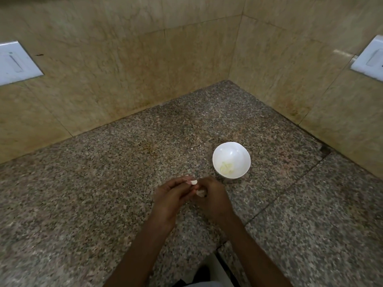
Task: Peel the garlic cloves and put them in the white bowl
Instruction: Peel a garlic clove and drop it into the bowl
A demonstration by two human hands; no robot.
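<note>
A small white bowl [231,160] stands on the speckled granite counter [103,183] and holds a few pale peeled garlic cloves [227,168]. Just in front of it and to its left, my two hands meet above the counter. My left hand [173,195] pinches a white garlic clove [193,182] at its fingertips. My right hand [211,196] curls around another pale piece of garlic [200,192], part of it hidden by the fingers.
Beige marble walls form a corner behind the counter. White switch plates are set in the left wall [14,63] and in the right wall [370,59]. A seam [290,189] runs diagonally across the counter on the right.
</note>
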